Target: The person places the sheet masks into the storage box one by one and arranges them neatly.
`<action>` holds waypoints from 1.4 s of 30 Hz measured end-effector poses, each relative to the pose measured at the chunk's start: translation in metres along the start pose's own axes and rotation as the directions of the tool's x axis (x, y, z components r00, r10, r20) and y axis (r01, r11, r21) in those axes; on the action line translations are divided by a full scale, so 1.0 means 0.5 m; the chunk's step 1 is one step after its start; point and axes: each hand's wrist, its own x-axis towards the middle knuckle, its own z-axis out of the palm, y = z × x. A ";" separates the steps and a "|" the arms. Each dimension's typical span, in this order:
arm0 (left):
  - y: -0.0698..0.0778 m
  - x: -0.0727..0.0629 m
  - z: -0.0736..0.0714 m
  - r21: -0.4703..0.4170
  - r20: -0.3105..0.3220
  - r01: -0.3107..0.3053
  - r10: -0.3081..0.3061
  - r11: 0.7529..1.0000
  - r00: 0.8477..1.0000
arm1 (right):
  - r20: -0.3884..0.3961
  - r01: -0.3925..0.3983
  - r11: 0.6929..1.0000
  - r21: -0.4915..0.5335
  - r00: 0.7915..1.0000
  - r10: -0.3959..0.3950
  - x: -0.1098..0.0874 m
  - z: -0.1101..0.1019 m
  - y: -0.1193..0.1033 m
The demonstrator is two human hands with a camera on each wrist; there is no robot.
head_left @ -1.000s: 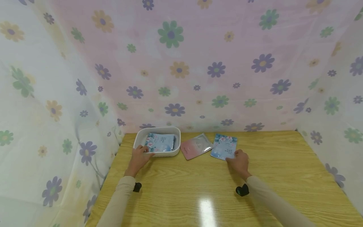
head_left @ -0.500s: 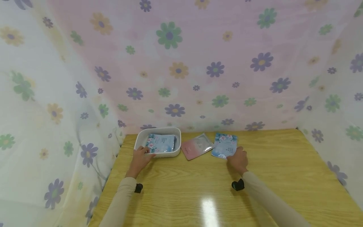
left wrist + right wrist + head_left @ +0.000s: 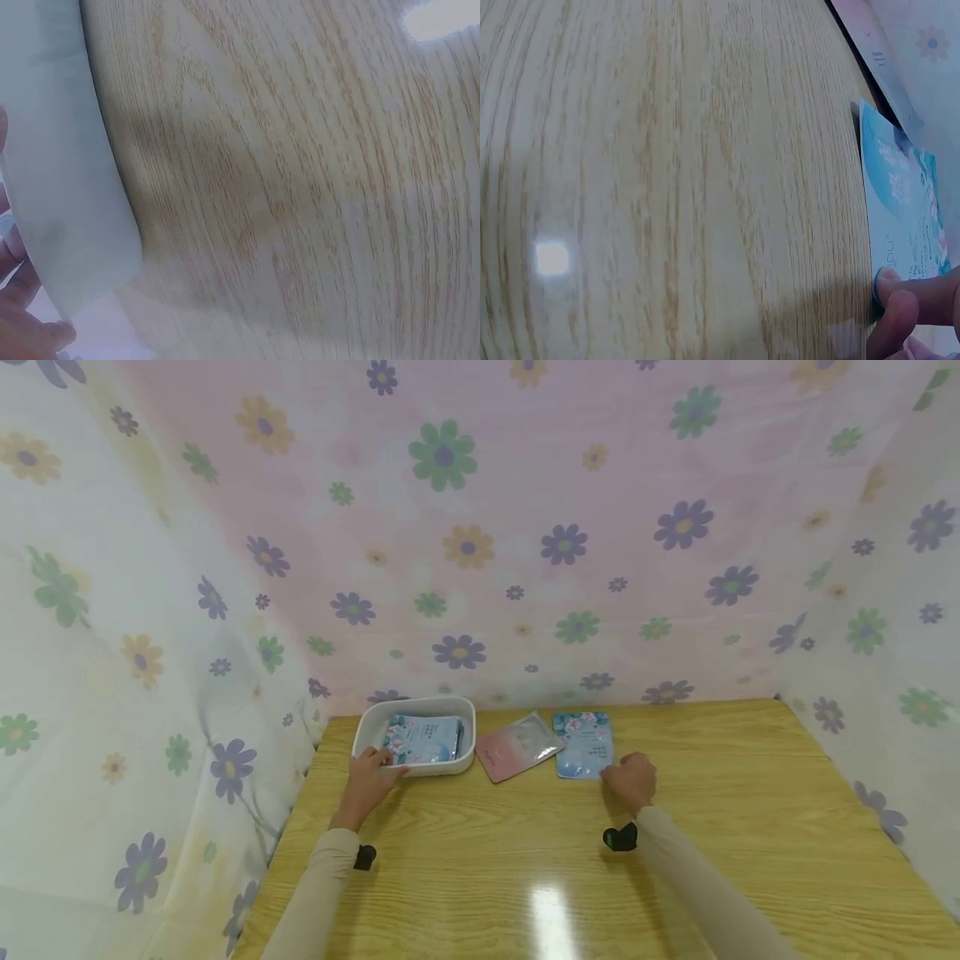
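Observation:
A white plastic basket [image 3: 468,747] stands at the back left of the table, with a stack of blue floral face mask packets [image 3: 427,739] inside. My left hand [image 3: 369,781] grips its front-left rim, fingers over the inside and thumb outside; the left wrist view shows the basket's wall [image 3: 67,165] and part of the hand [image 3: 26,315]. To the right, a blue face mask packet [image 3: 581,747] lies flat. My right hand [image 3: 632,779] pinches its near right corner; in the right wrist view, a fingertip [image 3: 889,277] rests on that corner.
A pink and silver face mask packet [image 3: 517,747] lies slanted between the basket and the blue packet, its right corner touching or nearly touching the blue one. Flower-patterned cloth [image 3: 510,527] hangs behind and at both sides of the wood-grain table [image 3: 465,860].
The blue packet on the table has turned straighter and shifted slightly left, with my right hand at its corner. My left hand stays on the basket rim.

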 end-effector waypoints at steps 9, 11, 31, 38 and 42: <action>0.010 0.000 -0.007 -0.018 0.017 0.003 -0.003 1.000 1.000 | 0.035 -0.016 0.997 0.069 0.999 0.014 -0.009 -0.016 0.006; 0.008 0.002 -0.004 -0.011 0.009 0.002 -0.002 1.000 1.000 | 0.040 -0.014 0.994 0.108 0.999 0.010 -0.008 -0.025 0.007; 0.005 0.003 -0.003 -0.027 0.015 0.028 -0.027 0.999 1.000 | 0.066 -0.085 0.994 0.072 0.995 0.080 -0.012 -0.037 0.010; -0.005 0.003 0.004 -0.047 -0.117 -0.087 0.081 0.995 0.990 | 0.084 -0.021 0.995 0.098 0.996 0.012 0.007 -0.023 0.010; -0.003 -0.002 0.003 -0.046 -0.132 -0.121 0.114 0.992 0.985 | 0.144 -0.102 0.974 0.201 0.987 0.074 0.011 -0.026 0.017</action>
